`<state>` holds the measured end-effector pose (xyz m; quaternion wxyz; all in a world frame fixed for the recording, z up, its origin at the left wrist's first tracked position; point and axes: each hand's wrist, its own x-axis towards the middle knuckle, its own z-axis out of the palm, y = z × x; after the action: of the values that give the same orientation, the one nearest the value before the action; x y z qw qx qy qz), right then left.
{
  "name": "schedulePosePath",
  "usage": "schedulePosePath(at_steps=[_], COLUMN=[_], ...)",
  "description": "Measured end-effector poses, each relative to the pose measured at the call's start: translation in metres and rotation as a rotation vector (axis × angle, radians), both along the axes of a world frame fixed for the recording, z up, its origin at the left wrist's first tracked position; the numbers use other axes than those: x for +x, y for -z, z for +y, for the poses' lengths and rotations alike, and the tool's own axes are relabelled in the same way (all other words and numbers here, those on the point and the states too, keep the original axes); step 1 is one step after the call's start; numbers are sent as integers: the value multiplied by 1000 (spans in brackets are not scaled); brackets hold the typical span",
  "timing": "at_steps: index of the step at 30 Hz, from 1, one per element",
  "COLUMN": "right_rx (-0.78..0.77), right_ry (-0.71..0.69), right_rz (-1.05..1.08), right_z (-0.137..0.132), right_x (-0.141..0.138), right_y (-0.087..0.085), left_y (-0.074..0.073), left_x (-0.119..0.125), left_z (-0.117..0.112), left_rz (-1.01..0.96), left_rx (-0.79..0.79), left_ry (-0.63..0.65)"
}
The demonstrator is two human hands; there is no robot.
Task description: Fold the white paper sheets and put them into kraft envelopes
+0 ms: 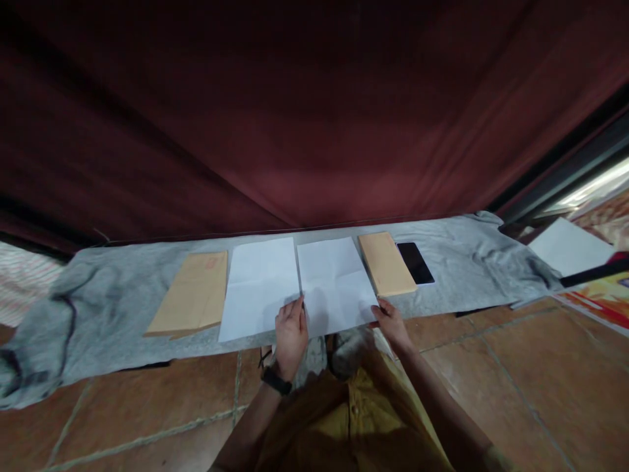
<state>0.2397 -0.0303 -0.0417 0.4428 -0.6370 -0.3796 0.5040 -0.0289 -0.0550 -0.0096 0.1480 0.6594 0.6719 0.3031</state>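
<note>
A creased white sheet of paper (335, 272) lies just in front of me, its near corners between my two hands. My left hand (291, 334), with a dark band on the wrist, pinches its near left edge. At the near right corner, my right hand (389, 321) grips the same sheet between thumb and fingers. Close by on the left is a second white sheet (260, 282) with fold creases, partly beside my left hand. Brown envelopes (194, 288) are stacked farther left, with small red print on top. To the right sits another stack of brown envelopes (386, 262).
A dark-screened phone (415, 263) rests against the right envelopes. Everything lies on a grey cloth (466, 262) over a long narrow surface. Behind it hangs a dark red curtain (314, 131). Tiled floor (187, 406) shows below. Papers (572, 246) are at the far right.
</note>
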Motion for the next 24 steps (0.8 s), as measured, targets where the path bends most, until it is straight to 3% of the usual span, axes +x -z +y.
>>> schedulePosePath(at_steps=[9,17,20,24], right_rx=[23,-3,-19,-10], right_ry=[-28,-73,-71,-89], right_rz=[-57,-138,-147,-113], right_z=[2,4,4,1], right_x=[3,4,5,6], right_y=[6,8,8,12], left_y=[-2,-1,-5,-20], left_x=[-24,-33,-58,-148], left_z=[37,48,52,58], left_rz=[478,588,519,491], left_rx=[-19,-18,-5,-108], left_ry=[255,267,107,-446])
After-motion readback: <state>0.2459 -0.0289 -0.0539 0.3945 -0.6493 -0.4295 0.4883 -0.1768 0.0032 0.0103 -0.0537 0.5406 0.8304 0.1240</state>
